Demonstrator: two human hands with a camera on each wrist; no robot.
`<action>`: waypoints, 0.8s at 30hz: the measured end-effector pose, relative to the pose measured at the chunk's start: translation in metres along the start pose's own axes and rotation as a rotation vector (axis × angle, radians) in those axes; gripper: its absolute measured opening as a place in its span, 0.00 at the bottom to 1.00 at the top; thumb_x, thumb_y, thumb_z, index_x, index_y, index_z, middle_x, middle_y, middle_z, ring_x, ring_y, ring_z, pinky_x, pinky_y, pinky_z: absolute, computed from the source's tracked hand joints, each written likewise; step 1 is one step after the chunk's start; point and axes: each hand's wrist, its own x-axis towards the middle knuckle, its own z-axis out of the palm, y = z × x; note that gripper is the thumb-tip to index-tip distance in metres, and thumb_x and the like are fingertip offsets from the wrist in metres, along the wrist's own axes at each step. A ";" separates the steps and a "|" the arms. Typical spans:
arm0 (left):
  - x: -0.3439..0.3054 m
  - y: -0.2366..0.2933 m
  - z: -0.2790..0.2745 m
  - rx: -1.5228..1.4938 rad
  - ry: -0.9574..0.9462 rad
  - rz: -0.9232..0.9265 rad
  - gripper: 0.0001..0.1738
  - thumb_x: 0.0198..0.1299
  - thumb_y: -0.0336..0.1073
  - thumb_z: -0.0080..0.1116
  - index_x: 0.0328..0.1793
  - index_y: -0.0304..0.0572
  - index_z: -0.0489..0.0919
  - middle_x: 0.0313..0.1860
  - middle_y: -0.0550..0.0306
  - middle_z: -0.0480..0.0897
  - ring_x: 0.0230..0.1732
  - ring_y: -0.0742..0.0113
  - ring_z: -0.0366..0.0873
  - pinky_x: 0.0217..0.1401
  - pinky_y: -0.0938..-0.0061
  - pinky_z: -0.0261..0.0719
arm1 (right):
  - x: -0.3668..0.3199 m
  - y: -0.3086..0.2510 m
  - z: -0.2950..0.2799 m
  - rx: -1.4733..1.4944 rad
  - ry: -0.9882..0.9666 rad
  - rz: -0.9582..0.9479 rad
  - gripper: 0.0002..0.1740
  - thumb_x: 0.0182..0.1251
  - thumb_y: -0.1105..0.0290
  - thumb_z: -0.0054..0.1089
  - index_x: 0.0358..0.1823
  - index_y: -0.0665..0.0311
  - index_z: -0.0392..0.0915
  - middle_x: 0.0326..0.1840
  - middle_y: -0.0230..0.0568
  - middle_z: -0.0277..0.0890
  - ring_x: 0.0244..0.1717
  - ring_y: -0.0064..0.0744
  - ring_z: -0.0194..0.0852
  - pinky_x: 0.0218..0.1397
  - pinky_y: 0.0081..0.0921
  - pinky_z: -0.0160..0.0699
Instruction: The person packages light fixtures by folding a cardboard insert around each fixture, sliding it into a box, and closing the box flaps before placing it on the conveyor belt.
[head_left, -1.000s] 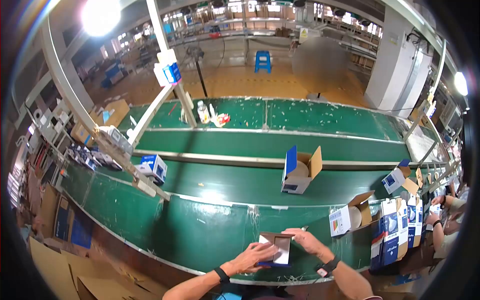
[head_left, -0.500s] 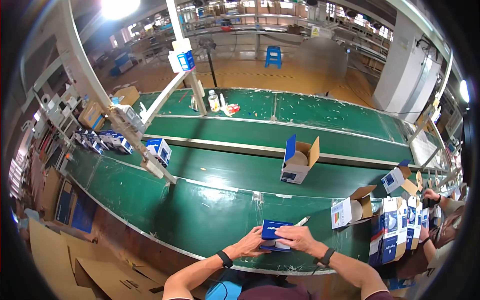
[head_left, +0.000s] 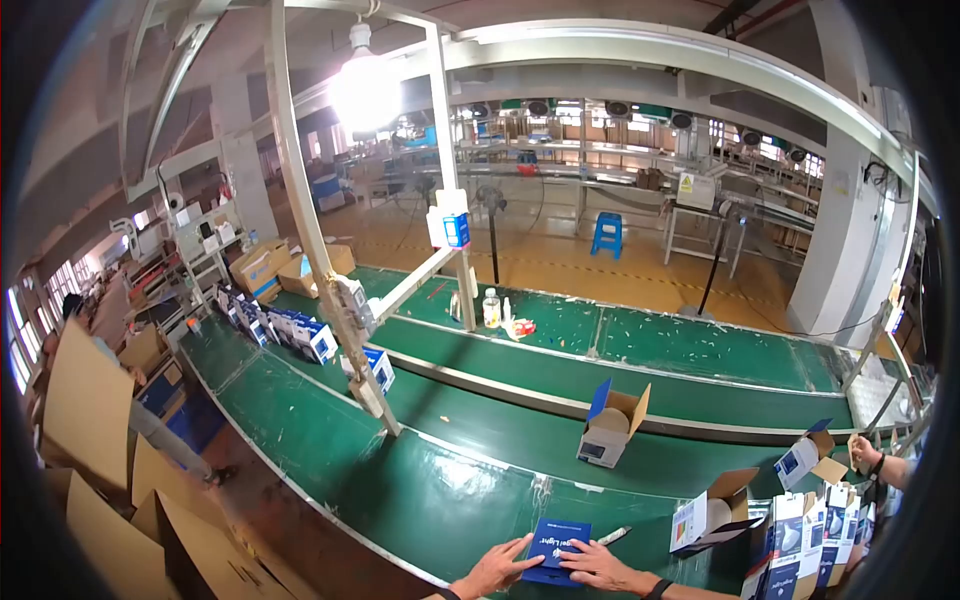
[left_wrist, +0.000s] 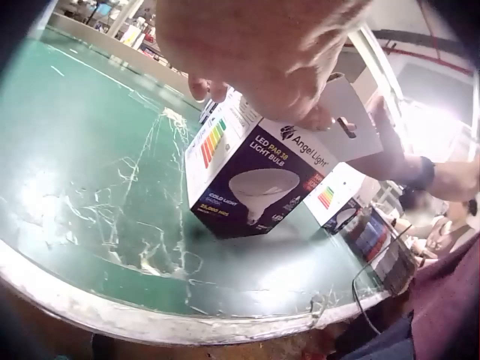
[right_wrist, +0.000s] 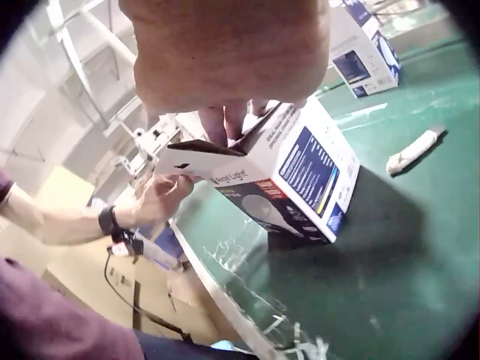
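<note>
A blue-and-white Angel Light box (head_left: 558, 545) stands near the belt's front edge in the head view. My left hand (head_left: 497, 568) touches its left side with extended fingers, and my right hand (head_left: 600, 568) rests spread on its top. In the left wrist view the box (left_wrist: 255, 176) shows a printed bulb and a raised white flap, with my left hand (left_wrist: 259, 56) over it. The right wrist view has my right hand (right_wrist: 232, 60) above the box (right_wrist: 300, 172), fingertips at the partly open top. The box's inside is hidden.
A white tube-like tool (head_left: 613, 536) lies right of the box. Open boxes holding round white items stand behind (head_left: 605, 446) and to the right (head_left: 690, 525). More cartons (head_left: 788, 545) crowd the right end, beside another person's hand (head_left: 866, 455). A metal post (head_left: 325, 250) rises at left.
The box was open toward me, then turned with its blue panel up; both hands now lie on it. The right hand has moved onto the blue panel. The head view has tilted upward.
</note>
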 end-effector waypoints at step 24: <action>0.101 0.019 0.067 0.337 0.017 -0.552 0.36 0.77 0.50 0.53 0.86 0.40 0.67 0.87 0.29 0.59 0.86 0.25 0.51 0.83 0.35 0.52 | 0.058 0.010 0.078 1.165 0.933 0.585 0.39 0.74 0.73 0.67 0.85 0.56 0.64 0.74 0.37 0.69 0.66 0.28 0.69 0.71 0.27 0.74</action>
